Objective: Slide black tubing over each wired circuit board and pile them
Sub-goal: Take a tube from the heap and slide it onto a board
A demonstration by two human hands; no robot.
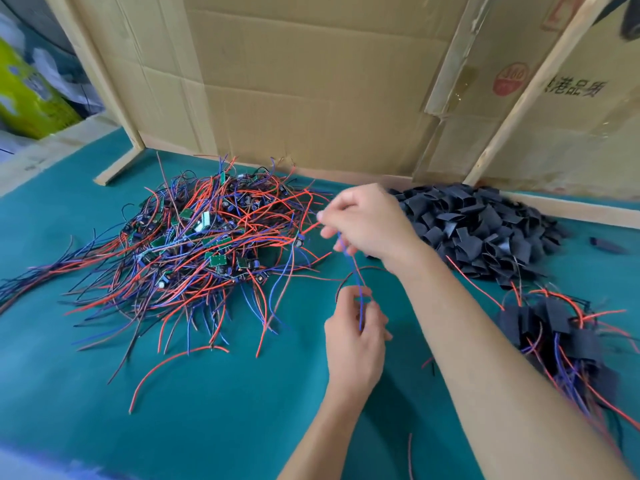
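The left hand (355,336) pinches the blue wire (356,289); the right hand (369,223) grips its upper end, between the wired boards (214,244) and black tubing pile (485,230); cardboard (512,79) stamp reads "360".

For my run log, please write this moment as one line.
step: untangling wires | left hand: pinches blue wire | right hand: pinches same wire | sleeved pile: right

Right hand (370,225) reaches forward, fingers curled in a pinching grip; left hand (355,337) pinches below it, nearer the body.
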